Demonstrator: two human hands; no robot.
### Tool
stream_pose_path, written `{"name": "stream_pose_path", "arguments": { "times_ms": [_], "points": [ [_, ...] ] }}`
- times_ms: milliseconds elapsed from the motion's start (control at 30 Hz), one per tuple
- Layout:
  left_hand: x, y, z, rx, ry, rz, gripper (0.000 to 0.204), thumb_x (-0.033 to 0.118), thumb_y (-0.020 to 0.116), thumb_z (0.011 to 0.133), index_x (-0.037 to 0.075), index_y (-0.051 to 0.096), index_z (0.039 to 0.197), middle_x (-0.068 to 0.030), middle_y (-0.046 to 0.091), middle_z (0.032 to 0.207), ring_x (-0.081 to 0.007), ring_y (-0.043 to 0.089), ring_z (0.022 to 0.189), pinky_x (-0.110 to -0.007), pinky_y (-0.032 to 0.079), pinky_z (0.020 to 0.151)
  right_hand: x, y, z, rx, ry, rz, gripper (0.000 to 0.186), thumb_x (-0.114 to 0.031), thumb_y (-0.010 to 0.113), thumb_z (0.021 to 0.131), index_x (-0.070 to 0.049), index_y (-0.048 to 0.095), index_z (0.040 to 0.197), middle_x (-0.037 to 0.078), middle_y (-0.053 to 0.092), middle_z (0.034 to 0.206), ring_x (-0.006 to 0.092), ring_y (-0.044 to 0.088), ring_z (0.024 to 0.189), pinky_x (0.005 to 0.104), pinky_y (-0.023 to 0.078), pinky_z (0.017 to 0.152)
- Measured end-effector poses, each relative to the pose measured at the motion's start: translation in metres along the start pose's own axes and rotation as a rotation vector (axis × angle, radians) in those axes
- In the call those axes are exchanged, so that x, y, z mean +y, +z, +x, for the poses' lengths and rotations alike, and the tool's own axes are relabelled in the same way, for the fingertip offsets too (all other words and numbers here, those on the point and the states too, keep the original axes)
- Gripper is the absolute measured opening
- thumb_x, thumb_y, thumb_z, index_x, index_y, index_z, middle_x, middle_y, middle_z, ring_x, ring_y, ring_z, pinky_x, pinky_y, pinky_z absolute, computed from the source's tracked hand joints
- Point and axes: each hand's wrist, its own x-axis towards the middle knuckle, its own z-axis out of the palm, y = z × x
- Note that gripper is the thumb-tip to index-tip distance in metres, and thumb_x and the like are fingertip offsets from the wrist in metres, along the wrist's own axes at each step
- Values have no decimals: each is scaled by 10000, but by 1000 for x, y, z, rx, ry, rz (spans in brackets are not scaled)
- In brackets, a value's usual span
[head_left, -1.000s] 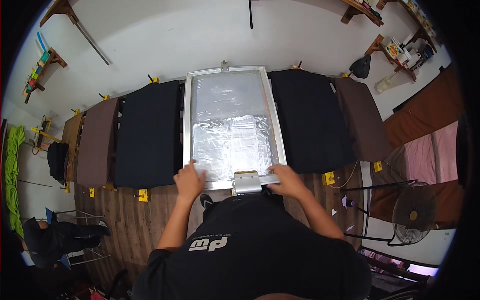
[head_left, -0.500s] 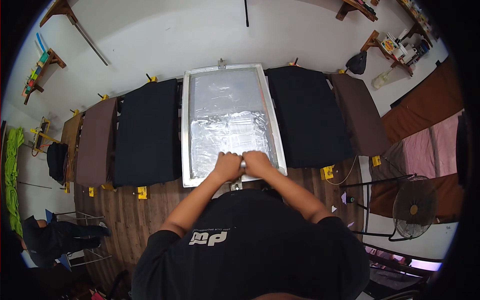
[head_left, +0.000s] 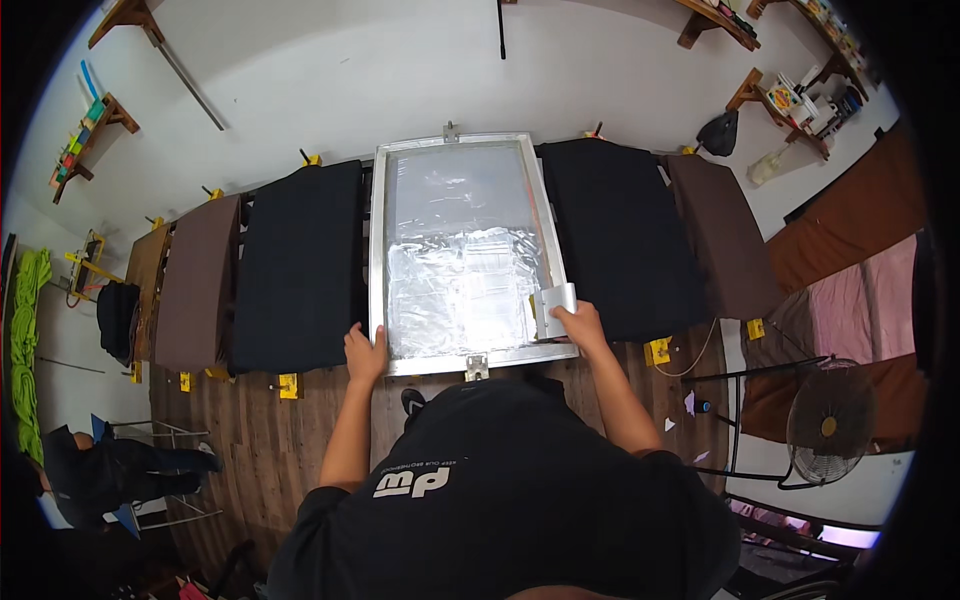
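Hands have parted since half a second ago, when both met at the near middle of the frame (head_left: 460,250). Now the left hand (head_left: 366,352) grips the frame's near left corner, while the right hand (head_left: 580,325) is closed on a squeegee (head_left: 556,308), lifted to the near right edge. The frame lies flat on the worktop (head_left: 300,270) between dark shirts (head_left: 620,235). By my reading, a stroke across the mesh has just ended.

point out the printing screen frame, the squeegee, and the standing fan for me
screen frame (head_left: 376,250): head view, on its left metal rail.
squeegee (head_left: 556,308): head view, on its flat pale blade.
standing fan (head_left: 826,424): head view, on the round grille's centre.
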Motion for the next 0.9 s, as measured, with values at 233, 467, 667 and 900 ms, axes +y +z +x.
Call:
{"name": "stream_pose_path", "arguments": {
  "times_ms": [233, 467, 667, 900],
  "points": [
    [4, 11, -18, -57, -87, -258, 584, 478, 469, 1055, -52, 522, 1297, -339, 583, 1270, -484, 566, 1181, -500, 447, 1006, 7, 15, -3, 53, -6, -114, 347, -192, 731, 839, 96, 722, 1032, 190, 747, 897, 267, 752, 739, 391, 645, 584],
    [6, 10, -14, -28, -47, -267, 519, 463, 452, 1065, -29, 598, 1141, -301, 672, 1102, -495, 632, 1053, -519, 487, 903, -16, 36, -1, 93, -249, -424, 384, -303, 725, 794, 61, 726, 920, 254, 720, 829, 379, 735, 761, 456, 594, 716],
    [11, 6, -16, -21, -97, -248, 528, 486, 461, 1055, -22, 606, 1047, -315, 679, 1042, -521, 631, 1022, -545, 487, 864, -106, 35, -26, -11, -490, -435, 395, -329, 726, 804, 53, 715, 902, 271, 705, 829, 435, 706, 816, 470, 565, 745],
    [16, 6, -17, -32, -112, -280, 534, 499, 467, 1051, -11, 627, 1051, -306, 692, 1025, -511, 643, 1014, -535, 493, 869, -97, 57, 10, -156, -475, -553, 416, -339, 718, 765, 54, 731, 901, 269, 718, 854, 411, 719, 842, 467, 569, 785]
  ]
}}
